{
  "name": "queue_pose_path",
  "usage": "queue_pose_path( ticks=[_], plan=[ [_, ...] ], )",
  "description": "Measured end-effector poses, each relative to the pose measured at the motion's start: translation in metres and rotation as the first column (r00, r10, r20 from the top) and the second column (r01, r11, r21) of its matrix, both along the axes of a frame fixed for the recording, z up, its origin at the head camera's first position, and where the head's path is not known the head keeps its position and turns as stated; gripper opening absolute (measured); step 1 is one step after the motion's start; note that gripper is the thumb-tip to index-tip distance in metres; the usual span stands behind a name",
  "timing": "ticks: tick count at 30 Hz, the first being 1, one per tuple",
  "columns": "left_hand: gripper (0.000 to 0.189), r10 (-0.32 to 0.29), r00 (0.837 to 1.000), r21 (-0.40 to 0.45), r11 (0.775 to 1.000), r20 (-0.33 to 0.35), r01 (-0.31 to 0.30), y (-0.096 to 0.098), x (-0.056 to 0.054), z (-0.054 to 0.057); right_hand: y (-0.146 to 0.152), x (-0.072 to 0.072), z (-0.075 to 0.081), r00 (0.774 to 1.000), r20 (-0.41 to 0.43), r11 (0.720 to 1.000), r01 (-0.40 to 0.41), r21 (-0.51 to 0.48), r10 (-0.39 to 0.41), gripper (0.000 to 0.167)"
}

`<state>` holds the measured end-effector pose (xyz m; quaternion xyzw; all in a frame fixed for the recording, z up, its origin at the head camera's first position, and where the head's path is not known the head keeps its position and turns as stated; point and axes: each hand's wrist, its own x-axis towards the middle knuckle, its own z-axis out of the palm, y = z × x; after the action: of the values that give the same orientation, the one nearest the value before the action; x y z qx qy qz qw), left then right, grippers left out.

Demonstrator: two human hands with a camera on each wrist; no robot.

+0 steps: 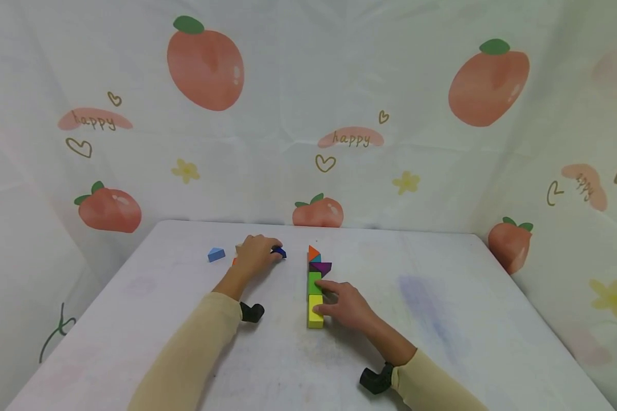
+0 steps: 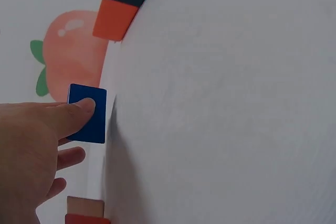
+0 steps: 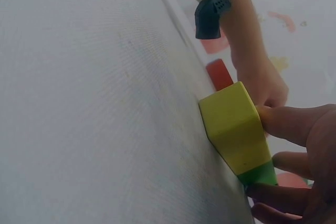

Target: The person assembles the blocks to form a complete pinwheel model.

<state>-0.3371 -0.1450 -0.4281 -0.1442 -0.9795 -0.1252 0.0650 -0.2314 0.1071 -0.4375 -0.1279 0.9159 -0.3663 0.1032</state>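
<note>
Left hand (image 1: 257, 255) pinches smooth dark-blue solid block (image 2: 93, 126), flat rectangular face showing, thumb across it; block is left of multicoloured block row (image 1: 315, 266) on white counter (image 1: 272, 365). Right hand (image 1: 348, 306), fingers spread: index on smooth light-green oblong block (image 1: 313, 277), thumb on adjoining bright-yellow oblong block (image 1: 315, 321).

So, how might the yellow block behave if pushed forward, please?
The yellow block is probably stiff, given its crisp edges; its flat faces suggest sliding, not rolling. It would likely shove the green block, which sits against it.
</note>
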Motion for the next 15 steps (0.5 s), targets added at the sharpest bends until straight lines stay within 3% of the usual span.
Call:
queue_pose_path(
  ticks=[15],
  plan=[
    [0.035, -0.023, 1.0, 0.036, 0.999, -0.002, 0.023, 0.032, 0.004, -0.016, 0.001, -0.002, -0.002, 1.0, -0.011, 1.0, -0.012, -0.021, 0.011, 0.062]
  ],
)
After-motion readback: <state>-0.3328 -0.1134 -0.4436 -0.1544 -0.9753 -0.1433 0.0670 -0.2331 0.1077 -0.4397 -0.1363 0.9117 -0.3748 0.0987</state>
